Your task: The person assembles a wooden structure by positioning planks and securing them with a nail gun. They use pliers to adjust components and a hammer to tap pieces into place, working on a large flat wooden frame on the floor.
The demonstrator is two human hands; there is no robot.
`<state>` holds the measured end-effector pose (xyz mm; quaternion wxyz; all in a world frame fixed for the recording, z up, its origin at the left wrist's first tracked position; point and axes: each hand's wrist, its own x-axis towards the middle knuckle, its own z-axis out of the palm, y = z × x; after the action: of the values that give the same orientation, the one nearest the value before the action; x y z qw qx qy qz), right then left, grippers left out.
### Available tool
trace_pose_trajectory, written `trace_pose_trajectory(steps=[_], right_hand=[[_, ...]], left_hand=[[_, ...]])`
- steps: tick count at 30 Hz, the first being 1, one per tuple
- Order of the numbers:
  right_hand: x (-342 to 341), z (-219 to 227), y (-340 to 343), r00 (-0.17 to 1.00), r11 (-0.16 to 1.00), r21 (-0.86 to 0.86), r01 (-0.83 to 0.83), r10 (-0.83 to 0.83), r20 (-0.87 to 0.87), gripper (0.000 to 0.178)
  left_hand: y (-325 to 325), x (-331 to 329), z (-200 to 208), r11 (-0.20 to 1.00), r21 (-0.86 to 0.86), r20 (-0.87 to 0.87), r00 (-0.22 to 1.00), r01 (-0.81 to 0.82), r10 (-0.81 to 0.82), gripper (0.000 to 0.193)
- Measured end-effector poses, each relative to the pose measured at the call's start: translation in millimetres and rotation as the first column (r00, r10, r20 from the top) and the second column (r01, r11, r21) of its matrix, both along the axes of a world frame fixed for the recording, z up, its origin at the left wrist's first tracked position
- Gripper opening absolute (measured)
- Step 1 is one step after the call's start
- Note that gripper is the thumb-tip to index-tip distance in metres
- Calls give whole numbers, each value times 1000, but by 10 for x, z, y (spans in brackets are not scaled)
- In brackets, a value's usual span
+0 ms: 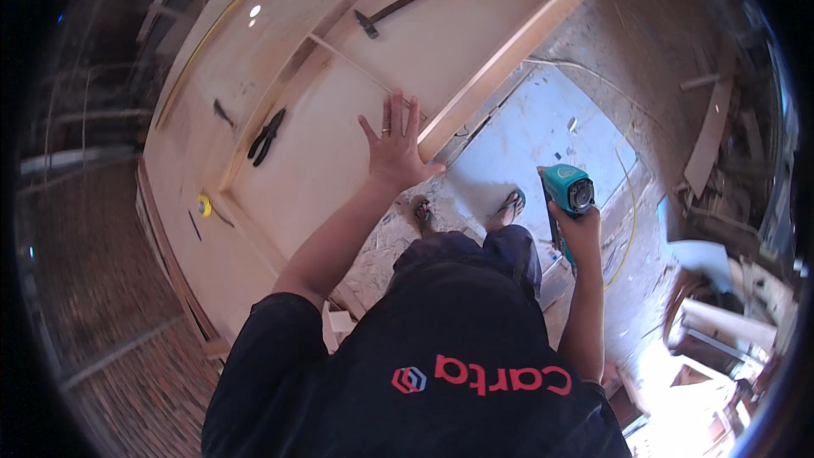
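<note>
My left hand (397,148) lies with fingers spread over the pale wooden frame, its palm by the near end of a long side board (500,55). In my right hand (581,233) is a teal and black nail gun (566,187), held by its grip off to the right of the frame. Inside the frame, beyond my left hand, rests a hammer (407,4) with a dark handle. Black-handled pliers (266,137) lie on the panel to the left.
A small yellow roll (204,205) and a thin blue pencil-like stick (195,225) lie at the panel's left. On the floor are a light blue sheet (543,123), a yellow hose (632,220) and wood scraps (721,140) along the right.
</note>
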<state>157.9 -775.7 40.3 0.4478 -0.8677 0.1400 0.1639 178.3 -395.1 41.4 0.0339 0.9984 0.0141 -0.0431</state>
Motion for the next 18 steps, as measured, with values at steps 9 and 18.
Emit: trace_pose_trajectory(steps=[9,18], right_hand=[[-458,-112,974,982,966,189,177,-160,-104,35],[-445,-4,1130,993,946,305,109,-115,3,34]], left_hand=[[28,46,-51,998,50,-114,993,-24,30,130],[-61,44,-18,994,106,-118,992,-39,51,132]])
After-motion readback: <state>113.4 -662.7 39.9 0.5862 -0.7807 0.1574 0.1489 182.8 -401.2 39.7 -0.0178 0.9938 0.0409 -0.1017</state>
